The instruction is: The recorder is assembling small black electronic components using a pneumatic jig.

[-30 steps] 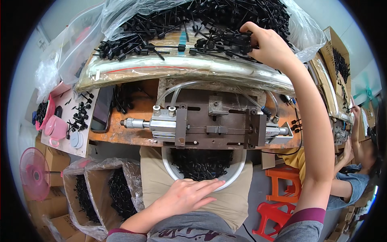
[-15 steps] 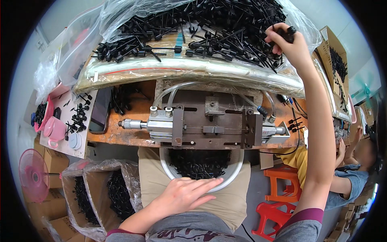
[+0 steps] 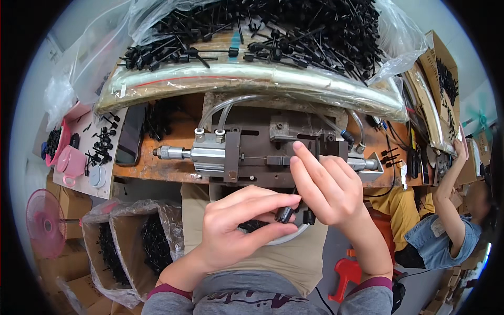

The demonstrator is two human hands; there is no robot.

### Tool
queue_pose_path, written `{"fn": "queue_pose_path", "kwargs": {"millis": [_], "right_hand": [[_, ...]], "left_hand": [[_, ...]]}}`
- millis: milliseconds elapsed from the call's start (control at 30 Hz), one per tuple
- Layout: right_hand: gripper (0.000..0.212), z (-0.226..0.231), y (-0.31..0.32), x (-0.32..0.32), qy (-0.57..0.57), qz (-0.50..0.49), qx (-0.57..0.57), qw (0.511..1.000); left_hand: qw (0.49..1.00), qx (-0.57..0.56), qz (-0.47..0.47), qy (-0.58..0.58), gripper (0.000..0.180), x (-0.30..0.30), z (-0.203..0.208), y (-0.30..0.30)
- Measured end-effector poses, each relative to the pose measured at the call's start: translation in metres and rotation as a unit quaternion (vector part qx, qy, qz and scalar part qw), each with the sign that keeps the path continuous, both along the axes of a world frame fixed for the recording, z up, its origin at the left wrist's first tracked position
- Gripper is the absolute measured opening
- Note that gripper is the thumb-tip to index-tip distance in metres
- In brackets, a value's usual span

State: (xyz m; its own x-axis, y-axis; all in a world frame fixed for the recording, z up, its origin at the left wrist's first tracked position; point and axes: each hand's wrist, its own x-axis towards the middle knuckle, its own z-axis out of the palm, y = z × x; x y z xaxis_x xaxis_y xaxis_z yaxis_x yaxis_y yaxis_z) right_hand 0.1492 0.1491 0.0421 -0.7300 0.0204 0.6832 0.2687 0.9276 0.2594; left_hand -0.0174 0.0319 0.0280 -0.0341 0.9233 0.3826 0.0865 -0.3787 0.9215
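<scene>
A large clear plastic bag (image 3: 252,79) of black parts spans twelve o'clock. A dark-screened phone (image 3: 129,135) lies at nine o'clock. Two bag-lined brown cartons (image 3: 126,247) sit at seven o'clock; another open carton (image 3: 443,79) stands at two o'clock.

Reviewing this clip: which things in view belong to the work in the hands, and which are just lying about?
In use:
- left hand and right hand, together on a small black part
- pneumatic press fixture
- heap of black parts on plastic sheet
- white bowl under the hands

Lying about:
- pink cup
- dark phone
- pink fan
- bagged boxes
</scene>
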Motion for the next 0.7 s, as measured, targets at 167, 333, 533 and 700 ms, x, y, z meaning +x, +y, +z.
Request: {"fn": "queue_pose_path", "kwargs": {"millis": [167, 333, 533, 700], "right_hand": [[0.033, -0.023, 0.001, 0.024, 0.076, -0.038, -0.079, 0.993], [0.042, -0.045, -0.005, 0.041, 0.190, -0.023, -0.226, 0.955], [0.042, -0.054, -0.018, 0.041, 0.257, -0.002, -0.297, 0.920], [0.047, -0.058, -0.031, 0.043, 0.273, 0.010, -0.322, 0.907]], "left_hand": [[0.991, 0.058, 0.061, 0.106, 0.035, 0.006, -0.020, 0.000], [0.915, 0.116, 0.159, 0.353, 0.037, 0.014, -0.052, 0.015], [0.857, 0.110, 0.179, 0.471, 0.030, 0.020, -0.054, 0.021], [0.853, 0.116, 0.177, 0.478, 0.029, 0.020, -0.050, 0.030]]}}
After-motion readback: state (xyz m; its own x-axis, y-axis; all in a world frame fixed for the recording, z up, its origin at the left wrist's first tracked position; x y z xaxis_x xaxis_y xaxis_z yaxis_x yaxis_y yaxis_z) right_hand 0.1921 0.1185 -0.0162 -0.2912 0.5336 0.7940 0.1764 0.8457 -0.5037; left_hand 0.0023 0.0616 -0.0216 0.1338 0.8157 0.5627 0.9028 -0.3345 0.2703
